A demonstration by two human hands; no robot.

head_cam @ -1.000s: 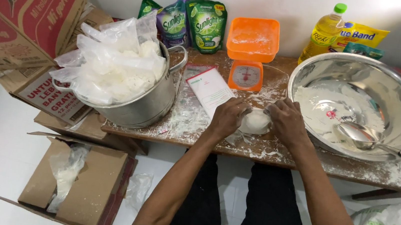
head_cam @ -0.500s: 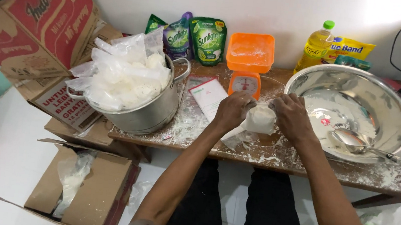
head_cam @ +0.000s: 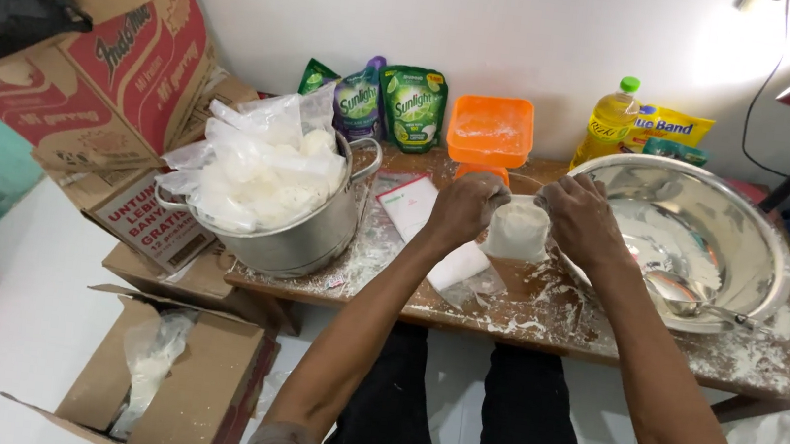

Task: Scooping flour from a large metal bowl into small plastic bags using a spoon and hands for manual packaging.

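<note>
both hands held a small clear plastic bag of white flour (head_cam: 519,230) just above the flour-dusted wooden tabletop (head_cam: 543,313), in front of the orange kitchen scale (head_cam: 490,136). left hand (head_cam: 464,207) fingers pinched the bag's top left edge; right hand (head_cam: 578,219) fingers pinched the top right. large steel mixing bowl (head_cam: 710,238) w/ a metal spoon (head_cam: 695,289) sat right. steel pot (head_cam: 300,226) stuffed w/ filled clear bags (head_cam: 262,167) stood left. open cardboard box (head_cam: 174,375) lay on the floor, near left.

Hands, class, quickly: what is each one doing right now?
Left hand: closed on the small clear plastic bag of white flour.
Right hand: closed on the same bag.
</note>
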